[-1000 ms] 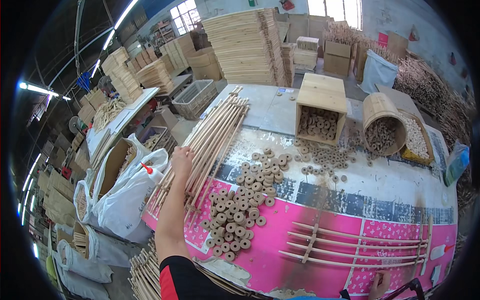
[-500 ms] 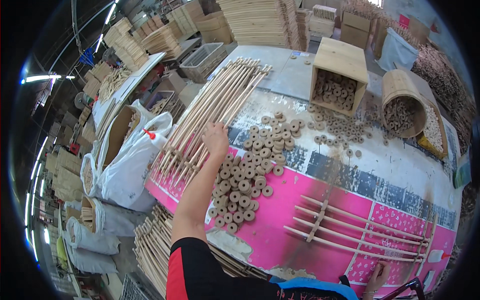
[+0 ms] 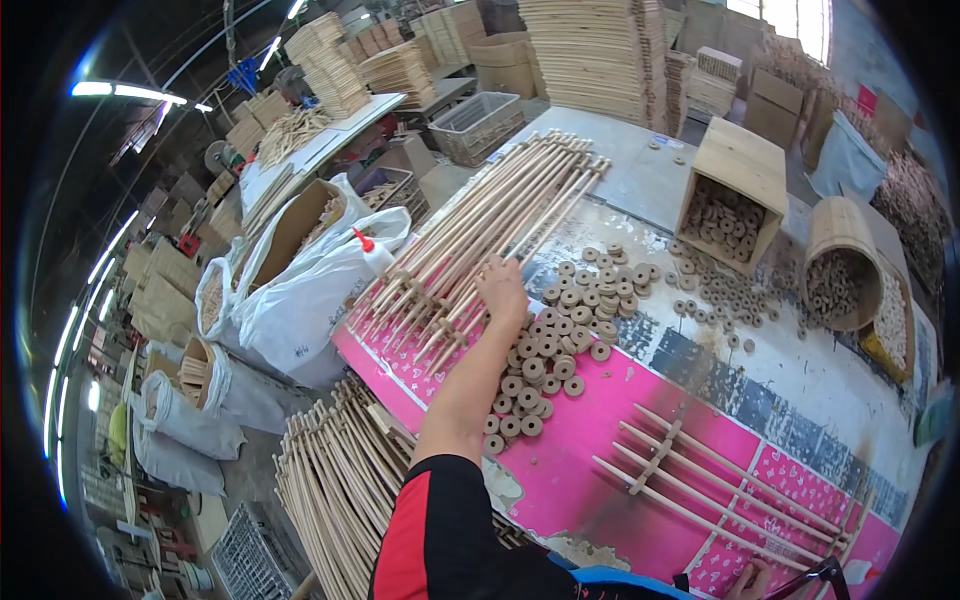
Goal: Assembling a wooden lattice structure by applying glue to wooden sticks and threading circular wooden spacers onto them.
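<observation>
My left hand (image 3: 503, 287) reaches over the right side of a bundle of long wooden rods (image 3: 490, 215), its fingers closed on a rod. Small crosspieces sit across the near ends of the bundle. Right beside that hand lies a heap of brown wooden discs with centre holes (image 3: 540, 365). At the lower right edge my right hand (image 3: 750, 578) is curled and partly cut off; what its fingers hold, if anything, is hidden. It is beside a rack of several pale rods (image 3: 715, 480) joined by a drilled crossbar (image 3: 655, 458), lying on the pink sheet.
A wooden box of discs (image 3: 735, 180) lies on its side at the back, near a tipped round tub (image 3: 840, 265). White sacks (image 3: 290, 320) and a red-tipped glue bottle (image 3: 375, 252) are at the left. More rods (image 3: 340, 490) stand below the table edge; dark-framed glasses (image 3: 825, 575) cross the lower right.
The view has swung, so the table and its things appear further right and slightly lower. My left hand stays at the rod bundle; my right hand stays near the rack's end.
</observation>
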### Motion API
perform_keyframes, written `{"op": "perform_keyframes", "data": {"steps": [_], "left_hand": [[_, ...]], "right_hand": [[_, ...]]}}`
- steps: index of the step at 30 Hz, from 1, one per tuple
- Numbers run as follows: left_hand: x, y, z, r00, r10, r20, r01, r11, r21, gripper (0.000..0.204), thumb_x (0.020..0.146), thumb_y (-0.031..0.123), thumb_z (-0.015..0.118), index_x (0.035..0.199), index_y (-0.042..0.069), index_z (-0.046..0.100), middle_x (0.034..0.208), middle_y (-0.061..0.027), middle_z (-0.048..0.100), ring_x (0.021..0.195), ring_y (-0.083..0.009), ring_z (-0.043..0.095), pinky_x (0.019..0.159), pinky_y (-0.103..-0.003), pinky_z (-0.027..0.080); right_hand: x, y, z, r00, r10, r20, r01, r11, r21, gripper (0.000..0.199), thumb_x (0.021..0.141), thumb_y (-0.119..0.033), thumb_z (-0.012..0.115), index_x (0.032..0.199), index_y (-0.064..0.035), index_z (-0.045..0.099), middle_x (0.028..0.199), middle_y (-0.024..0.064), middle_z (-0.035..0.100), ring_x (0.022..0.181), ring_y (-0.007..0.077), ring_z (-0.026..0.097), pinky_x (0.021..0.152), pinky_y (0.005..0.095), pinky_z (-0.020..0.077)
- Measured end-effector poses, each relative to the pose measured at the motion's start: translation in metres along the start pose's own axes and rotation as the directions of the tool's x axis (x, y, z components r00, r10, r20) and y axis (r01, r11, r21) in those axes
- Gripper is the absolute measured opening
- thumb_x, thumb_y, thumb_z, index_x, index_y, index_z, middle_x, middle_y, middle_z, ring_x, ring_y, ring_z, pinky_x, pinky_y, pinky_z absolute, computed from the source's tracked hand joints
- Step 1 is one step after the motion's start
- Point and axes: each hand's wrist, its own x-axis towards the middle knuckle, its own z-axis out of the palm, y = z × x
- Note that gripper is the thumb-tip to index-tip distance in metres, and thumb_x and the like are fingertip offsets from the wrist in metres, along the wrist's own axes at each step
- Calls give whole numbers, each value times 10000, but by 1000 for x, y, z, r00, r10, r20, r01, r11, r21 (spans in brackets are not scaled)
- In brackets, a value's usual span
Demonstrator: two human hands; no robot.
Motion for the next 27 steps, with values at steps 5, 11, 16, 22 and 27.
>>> {"op": "perform_keyframes", "data": {"steps": [5,11,16,22,27], "left_hand": [[-12,-9,1,995,62,-74,-54,993,106,104,918,139,610,1004,140,667,1105,-82,585,1094,-277,599,927,-450,437],[-9,19,-7,941,264,-213,-307,931,-198,351,900,73,580,1241,115,654,1303,-140,630,1134,-317,627,996,-476,464],[-117,178,-84,546,835,-64,-643,369,-671,463,866,98,716,1316,90,607,1338,-108,619,1195,-329,616,1037,-448,472],[-242,255,-118,124,986,107,-585,160,-795,452,853,227,754,1264,123,599,1294,-92,601,1170,-290,610,1027,-434,471],[-277,255,-120,102,994,-32,-697,48,-716,388,866,215,739,1219,120,609,1274,-131,587,1159,-324,599,1000,-451,478]], "right_hand": [[-5,19,0,999,-34,19,34,999,6,221,967,-166,661,1127,-24,718,1066,182,695,981,314,652,893,404,507],[-10,50,28,996,63,-61,-56,991,118,89,938,-90,638,959,-5,657,871,131,627,785,256,591,725,389,475],[3,0,14,987,154,-53,-148,984,100,34,908,-60,675,939,-55,688,739,55,570,646,184,535,592,326,414],[6,-8,4,987,133,-85,-124,986,111,60,881,-37,681,936,-58,694,729,85,554,651,228,536,604,359,418],[10,-8,3,985,159,-70,-151,982,109,64,880,-40,683,942,-55,696,733,76,563,667,225,547,611,357,421]]}}
